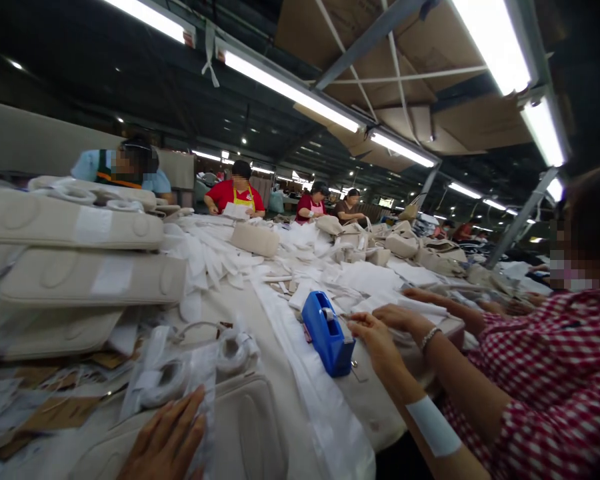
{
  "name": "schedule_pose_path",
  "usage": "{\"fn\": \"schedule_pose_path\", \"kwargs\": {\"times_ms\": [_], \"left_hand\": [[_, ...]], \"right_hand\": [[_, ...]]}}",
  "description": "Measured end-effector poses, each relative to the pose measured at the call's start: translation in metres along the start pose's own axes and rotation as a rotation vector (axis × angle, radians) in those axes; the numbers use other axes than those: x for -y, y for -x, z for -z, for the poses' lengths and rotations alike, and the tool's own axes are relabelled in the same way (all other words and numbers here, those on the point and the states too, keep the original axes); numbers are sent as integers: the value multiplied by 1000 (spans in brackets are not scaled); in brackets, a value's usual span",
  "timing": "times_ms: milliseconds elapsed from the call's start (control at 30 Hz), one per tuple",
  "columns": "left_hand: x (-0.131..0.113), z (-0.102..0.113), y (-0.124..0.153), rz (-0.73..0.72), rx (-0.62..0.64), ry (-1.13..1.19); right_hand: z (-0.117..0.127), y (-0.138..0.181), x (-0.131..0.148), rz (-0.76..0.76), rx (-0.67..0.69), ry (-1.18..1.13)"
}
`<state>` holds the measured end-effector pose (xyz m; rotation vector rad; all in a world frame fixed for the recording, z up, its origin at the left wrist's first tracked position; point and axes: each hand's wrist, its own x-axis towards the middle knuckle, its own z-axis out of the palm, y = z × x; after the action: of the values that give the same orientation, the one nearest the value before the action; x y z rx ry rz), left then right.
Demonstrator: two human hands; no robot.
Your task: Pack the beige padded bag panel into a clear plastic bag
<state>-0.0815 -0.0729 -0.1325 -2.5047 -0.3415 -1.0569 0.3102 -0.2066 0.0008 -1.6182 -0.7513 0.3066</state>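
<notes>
The left hand (166, 437) lies flat, fingers spread, holding nothing, on a clear plastic bag (200, 380) over a beige bag panel (250, 427) on the bench (280, 333), the bagging seemingly unfinished; the right hand is out of view; a co-worker's hands work beside a blue tape dispenser (326, 332).

The tape dispenser (327, 333) is showing glossy blue plastic, and the padded bag panel (245, 427) is looking like matt beige cloth.

1. I see my left hand (167, 437) low in the frame, palm down, fingers spread flat and pointing up and away from me.
2. My right hand is out of sight.
</notes>
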Motion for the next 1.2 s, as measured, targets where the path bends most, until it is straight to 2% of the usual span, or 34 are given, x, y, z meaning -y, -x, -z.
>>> {"fn": "schedule_pose_path", "kwargs": {"times_ms": [100,200,300,400,533,667,733,767,833,900,967,1100,1200], "left_hand": [[-3,11,-1,32,102,15],[-7,19,-4,55,184,33],[-8,23,-6,66,221,50],[-8,22,-7,71,221,49],[-8,20,-8,68,135,28],[-12,27,-12,78,117,-14],[-18,37,-15,113,182,-7],[-21,44,-18,147,234,15],[-26,56,-23,231,357,95],[-30,64,-30,308,454,185],[-31,68,-35,365,510,256],[-31,72,-40,406,555,323],[-30,73,-40,408,566,345]], "right_hand": [[14,23,-1,-57,-28,-7],[21,43,-17,-163,-46,25],[19,53,-41,-245,-40,53],[14,52,-61,-262,-37,70],[16,47,-74,-225,-77,170],[34,56,-68,-170,-47,387],[38,64,-50,-41,-1,600],[35,67,-37,84,32,745],[19,69,-4,425,202,985],[-12,65,34,663,427,1030],[-56,61,71,852,648,1027],[-150,61,120,1069,1044,1057],[-208,59,127,1128,1259,1129]]}}
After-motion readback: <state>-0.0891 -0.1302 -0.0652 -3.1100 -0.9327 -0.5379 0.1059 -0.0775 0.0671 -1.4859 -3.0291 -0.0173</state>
